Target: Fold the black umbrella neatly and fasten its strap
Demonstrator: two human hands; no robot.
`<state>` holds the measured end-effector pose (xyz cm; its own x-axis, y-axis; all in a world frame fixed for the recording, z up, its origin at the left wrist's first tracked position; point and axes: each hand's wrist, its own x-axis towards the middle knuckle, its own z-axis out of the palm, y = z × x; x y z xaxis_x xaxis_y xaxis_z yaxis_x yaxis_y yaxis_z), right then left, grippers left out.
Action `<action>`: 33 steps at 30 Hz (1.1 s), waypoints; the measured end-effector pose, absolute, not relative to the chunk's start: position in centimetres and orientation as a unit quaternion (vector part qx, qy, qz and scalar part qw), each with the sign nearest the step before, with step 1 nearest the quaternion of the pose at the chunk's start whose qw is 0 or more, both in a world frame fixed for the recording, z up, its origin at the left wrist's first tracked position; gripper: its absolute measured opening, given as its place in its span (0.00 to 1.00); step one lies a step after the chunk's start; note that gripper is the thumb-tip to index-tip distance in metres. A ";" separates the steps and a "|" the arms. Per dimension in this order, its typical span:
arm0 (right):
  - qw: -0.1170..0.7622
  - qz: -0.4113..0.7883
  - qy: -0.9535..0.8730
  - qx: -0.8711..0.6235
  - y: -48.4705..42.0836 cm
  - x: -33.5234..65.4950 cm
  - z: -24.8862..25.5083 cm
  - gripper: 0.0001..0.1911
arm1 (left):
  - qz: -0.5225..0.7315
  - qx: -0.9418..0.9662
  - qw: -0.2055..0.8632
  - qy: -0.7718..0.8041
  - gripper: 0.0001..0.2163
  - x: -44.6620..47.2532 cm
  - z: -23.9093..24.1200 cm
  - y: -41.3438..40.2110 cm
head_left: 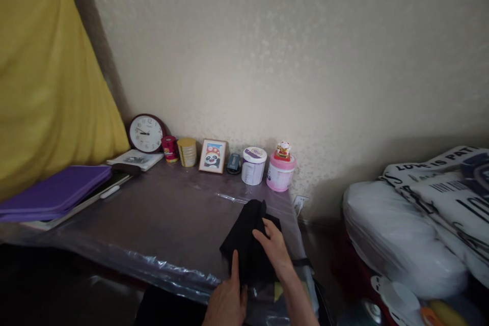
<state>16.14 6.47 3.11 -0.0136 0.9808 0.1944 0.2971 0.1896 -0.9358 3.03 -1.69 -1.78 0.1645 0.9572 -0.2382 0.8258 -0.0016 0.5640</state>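
Observation:
A black fabric bag [240, 234], soft and creased, lies near the right end of the table, with a dark strap [301, 263] reaching over the table's right edge. My right hand [273, 244] comes in from the right and pinches a raised fold on the bag's upper part between thumb and fingers. At the bag's near left edge is my left hand [229, 295]. Its index finger stretches along the fabric and the thumb sits lower, with the bag's near edge between them; the other fingers are mostly hidden.
Along the wall stand a clock [145, 133], a red can [170, 148], a yellow-lidded can [187, 153], a framed panda picture [213, 156], a white tub [254, 167] and a pink tub [281, 173] topped by a cat figurine [283, 151]. Purple folders [57, 191] lie left. White bundles [397, 234] sit right.

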 end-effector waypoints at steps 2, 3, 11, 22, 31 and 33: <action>0.458 0.364 -0.614 -0.530 7.3 14.9 2.3 0.17 | 0.104 0.697 0.308 0.639 0.31 3.1 -1.6 -1.6; 0.450 0.361 -0.615 -0.537 7.6 14.4 1.8 0.17 | 0.103 0.697 0.306 0.640 0.30 3.1 -1.5 -1.6; 0.353 0.323 -0.639 -0.602 8.1 12.4 0.7 0.22 | 0.093 0.706 0.287 0.641 0.29 3.1 -2.3 -1.4; 0.256 0.260 -0.673 -0.644 8.0 12.0 1.3 0.23 | 0.119 0.699 0.326 0.625 0.29 2.1 -0.5 -2.4; 0.261 0.276 -0.705 -0.600 7.5 11.8 2.1 0.19 | 0.084 0.745 0.285 0.598 0.29 2.3 -0.2 -1.9; 0.252 0.282 -0.714 -0.589 7.5 11.8 2.1 0.16 | 0.068 0.745 0.273 0.605 0.29 2.5 -0.5 -1.4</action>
